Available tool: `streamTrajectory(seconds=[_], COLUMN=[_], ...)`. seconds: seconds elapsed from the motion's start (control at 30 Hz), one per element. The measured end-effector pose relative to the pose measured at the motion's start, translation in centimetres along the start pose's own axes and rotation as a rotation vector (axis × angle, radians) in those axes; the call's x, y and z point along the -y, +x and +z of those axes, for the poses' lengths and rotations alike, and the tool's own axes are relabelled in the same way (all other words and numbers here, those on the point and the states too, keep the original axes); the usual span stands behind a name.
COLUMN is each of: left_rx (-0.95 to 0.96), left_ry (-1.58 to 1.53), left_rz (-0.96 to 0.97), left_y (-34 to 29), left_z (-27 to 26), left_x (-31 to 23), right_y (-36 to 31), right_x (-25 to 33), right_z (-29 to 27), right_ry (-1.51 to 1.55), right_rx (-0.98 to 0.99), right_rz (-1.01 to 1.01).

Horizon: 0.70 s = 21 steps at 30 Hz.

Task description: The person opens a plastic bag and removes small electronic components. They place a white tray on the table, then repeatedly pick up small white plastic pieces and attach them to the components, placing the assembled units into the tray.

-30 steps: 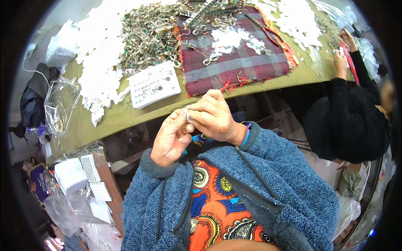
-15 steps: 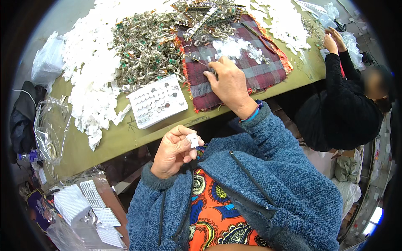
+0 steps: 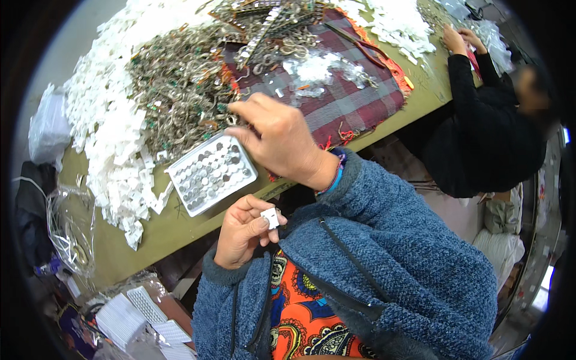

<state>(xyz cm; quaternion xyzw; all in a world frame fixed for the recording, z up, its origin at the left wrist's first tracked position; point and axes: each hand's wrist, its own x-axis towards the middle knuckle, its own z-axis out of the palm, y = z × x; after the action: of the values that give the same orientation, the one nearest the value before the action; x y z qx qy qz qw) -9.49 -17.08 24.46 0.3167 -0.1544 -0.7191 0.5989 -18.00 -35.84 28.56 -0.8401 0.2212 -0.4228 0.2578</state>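
My left hand (image 3: 239, 235) pinches a small white square card (image 3: 270, 218) with cut edges between thumb and fingers, in front of my chest. My right hand (image 3: 279, 139) hovers above the table, thumb and forefinger apart, with no object visible between them. Its thumb is close to the upper right edge of a shallow white tray (image 3: 200, 208) holding rows of small round metallic pieces. Beyond that hand lies a red and grey plaid cloth (image 3: 354, 99) bearing a heap of small clear and white bits (image 3: 318, 69).
A tangled pile of metallic chain-like jewellery pieces (image 3: 174, 90) lies behind the tray. White cards (image 3: 108, 120) are heaped at left. Pliers (image 3: 357, 43) rest on the cloth. White foam-like trays (image 3: 123, 318) sit at lower left. A person in black (image 3: 480, 126) works at right.
My right hand has moved left and nearer, from the plaid cloth to beside the tray. My left hand still holds the white card. The whole view has shifted.
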Motion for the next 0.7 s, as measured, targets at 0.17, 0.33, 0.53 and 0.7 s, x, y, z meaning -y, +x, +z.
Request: streamTrajectory(seconds=[0.17,0.33,0.53,0.7], left_rx=[-0.017,-0.018,-0.071,-0.087], left_ry=[-0.004,0.01,0.078,0.074], left_rz=[0.012,0.008,0.019,0.041], left_y=[0.0,0.1,0.6,0.4], left_z=[-0.1,0.0,0.5,0.6], left_x=[0.1,0.1,0.3,0.6], right_y=[-2.9,-4.7,-3.6,-4.6], right_x=[-2.0,-5.7,-7.9,-8.0], right_z=[-2.9,-8.1,-7.4,-7.6], right_ry=[0.028,-0.22,-0.521,-0.296], right_rx=[-0.049,-0.112,-0.028,-0.039], right_rz=[0.032,0.253,0.143,0.037])
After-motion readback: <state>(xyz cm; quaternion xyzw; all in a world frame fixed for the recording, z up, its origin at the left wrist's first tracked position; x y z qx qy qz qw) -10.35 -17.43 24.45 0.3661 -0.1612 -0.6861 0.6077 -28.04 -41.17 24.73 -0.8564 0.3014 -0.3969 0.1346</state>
